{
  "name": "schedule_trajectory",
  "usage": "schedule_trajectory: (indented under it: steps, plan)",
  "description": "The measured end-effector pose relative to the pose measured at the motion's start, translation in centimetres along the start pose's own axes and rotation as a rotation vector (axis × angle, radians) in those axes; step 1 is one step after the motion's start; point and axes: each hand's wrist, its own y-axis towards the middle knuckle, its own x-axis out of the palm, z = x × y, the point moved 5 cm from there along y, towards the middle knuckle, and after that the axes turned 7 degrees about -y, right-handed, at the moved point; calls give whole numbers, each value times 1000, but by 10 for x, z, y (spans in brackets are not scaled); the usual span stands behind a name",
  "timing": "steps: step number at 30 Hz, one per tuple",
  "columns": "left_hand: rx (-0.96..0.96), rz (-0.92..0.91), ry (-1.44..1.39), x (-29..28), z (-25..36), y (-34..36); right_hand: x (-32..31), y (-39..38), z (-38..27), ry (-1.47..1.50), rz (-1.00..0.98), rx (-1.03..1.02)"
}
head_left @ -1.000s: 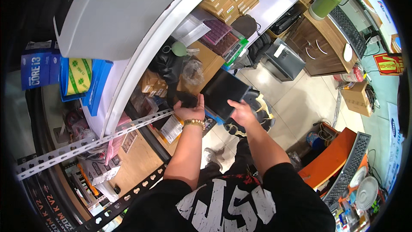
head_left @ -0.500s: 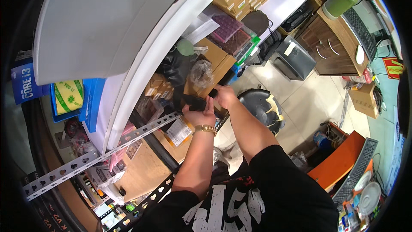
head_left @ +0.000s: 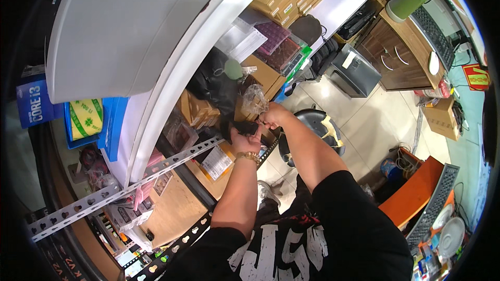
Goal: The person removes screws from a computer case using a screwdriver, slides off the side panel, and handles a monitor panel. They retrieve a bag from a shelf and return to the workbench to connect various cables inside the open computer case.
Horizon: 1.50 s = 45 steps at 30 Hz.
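Note:
My left hand (head_left: pixel 245 140), palm up, is curled round a dark object (head_left: pixel 241 127) on the shelf beside a metal strut. My right hand (head_left: pixel 274 115) is beside it, a little higher, fingers bent and pressed at the dark object's right end; what they grip is unclear. A crumpled clear plastic bag (head_left: pixel 254 100) lies just above my hands on a cardboard box (head_left: pixel 266 75). A black bag (head_left: pixel 209 87) and small brown boxes (head_left: pixel 194 108) lie to their left.
A white-edged panel (head_left: pixel 172 93) borders the shelf; a perforated metal rail (head_left: pixel 161 162) crosses at left. Below right stands a damaged black stool (head_left: pixel 307 138). A dark metal box (head_left: pixel 348 75), wooden cabinet (head_left: pixel 390 54) and orange board (head_left: pixel 411 190) stand to the right.
The black flat panel seen in my right hand earlier is no longer visible there. My right hand has moved up and left toward my left hand, which has shifted slightly right.

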Motion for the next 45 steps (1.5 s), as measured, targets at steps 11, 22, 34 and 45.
schedule_trajectory:
  steps: [11,22,34,45]
  plan:
    - [-72,-124,26,-18,9,25,-9,-31,-31,-174,11,-6]
    - [-60,-33,-47,-32,12,34,10,-104,47,-140,179,-131]
    - [168,-456,1628,-100,-1,-167,-63,-365,245,-581,404,191]
    - [-14,-1073,1119,-15,42,-320,88,-532,9,1004,-124,-911]
